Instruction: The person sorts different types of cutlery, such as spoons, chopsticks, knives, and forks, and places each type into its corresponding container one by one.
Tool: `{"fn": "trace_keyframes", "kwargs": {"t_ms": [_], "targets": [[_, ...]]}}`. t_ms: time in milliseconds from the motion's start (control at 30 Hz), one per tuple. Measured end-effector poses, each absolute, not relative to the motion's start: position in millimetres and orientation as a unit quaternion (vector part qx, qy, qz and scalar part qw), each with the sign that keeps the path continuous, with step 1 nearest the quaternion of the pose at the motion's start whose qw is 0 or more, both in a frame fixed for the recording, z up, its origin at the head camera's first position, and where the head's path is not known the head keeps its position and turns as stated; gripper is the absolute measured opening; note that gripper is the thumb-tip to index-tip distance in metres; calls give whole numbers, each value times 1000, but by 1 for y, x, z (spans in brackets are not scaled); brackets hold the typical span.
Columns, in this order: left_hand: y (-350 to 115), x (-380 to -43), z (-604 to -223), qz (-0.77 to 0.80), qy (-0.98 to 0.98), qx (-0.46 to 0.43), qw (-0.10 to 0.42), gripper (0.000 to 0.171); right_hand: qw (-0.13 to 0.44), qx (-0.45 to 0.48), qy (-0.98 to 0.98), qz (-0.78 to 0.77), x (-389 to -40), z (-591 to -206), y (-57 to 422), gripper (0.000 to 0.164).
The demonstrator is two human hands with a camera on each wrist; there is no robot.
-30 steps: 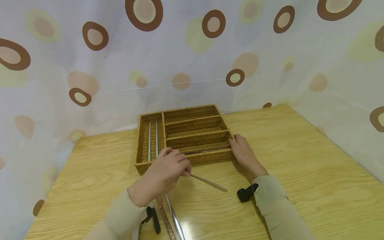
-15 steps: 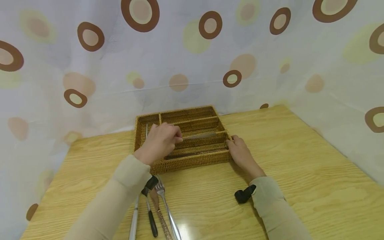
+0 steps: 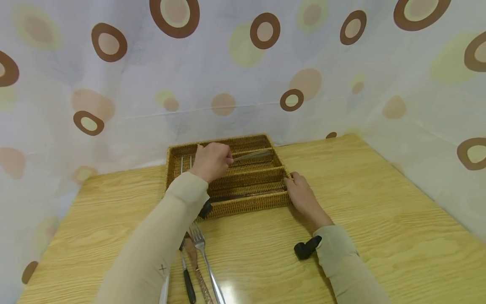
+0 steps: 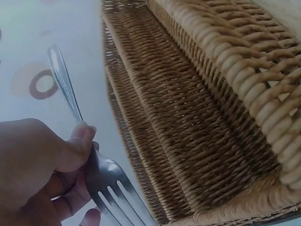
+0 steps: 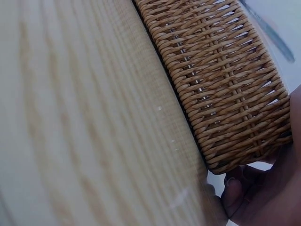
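My left hand (image 3: 212, 161) is over the wicker cutlery tray (image 3: 250, 207), pinching a metal fork (image 3: 252, 156) by its neck. In the left wrist view the fork (image 4: 109, 174) shows its tines towards the bottom and its handle rising behind the thumb. The head view has the fork above the tray's middle compartments. My right hand (image 3: 301, 193) grips the tray's near right corner, its fingers partly hidden. In the right wrist view that hand (image 5: 263, 193) curls at the corner of the woven wall (image 5: 221, 89). Slim silver sticks (image 3: 182, 164) lie in the left compartment, partly behind my left hand.
A dark, thin utensil (image 3: 247, 195) lies in the nearest compartment. On the wooden table (image 3: 379, 219), before the tray, are another fork (image 3: 206, 257), a copper-coloured utensil with patterned handle (image 3: 201, 278), a black-handled utensil (image 3: 188, 285) and a white-handled one (image 3: 164, 289). A patterned curtain (image 3: 224, 63) hangs behind.
My left hand has carried the fork from in front of the tray forward and up over its middle compartments. The right hand keeps its grip on the corner; the view has shifted slightly.
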State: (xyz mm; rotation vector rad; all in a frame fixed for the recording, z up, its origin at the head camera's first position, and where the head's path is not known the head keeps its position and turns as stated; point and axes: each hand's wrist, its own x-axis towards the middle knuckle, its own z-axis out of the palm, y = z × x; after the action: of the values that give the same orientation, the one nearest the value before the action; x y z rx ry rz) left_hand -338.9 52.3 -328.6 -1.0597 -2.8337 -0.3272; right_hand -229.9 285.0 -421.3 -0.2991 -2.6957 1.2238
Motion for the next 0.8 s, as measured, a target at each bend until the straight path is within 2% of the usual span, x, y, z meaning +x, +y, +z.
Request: {"fn": "trace_keyframes", "kwargs": {"t_ms": [267,800], "targets": [[73,-350,-342,-59,-948,-307,60,10,76,-100,-902,412,-230,-421,286,46],[81,-353,-371,-61,-956,-286,28,7,80,-105,-902,411,-231,-423,286,45]]}}
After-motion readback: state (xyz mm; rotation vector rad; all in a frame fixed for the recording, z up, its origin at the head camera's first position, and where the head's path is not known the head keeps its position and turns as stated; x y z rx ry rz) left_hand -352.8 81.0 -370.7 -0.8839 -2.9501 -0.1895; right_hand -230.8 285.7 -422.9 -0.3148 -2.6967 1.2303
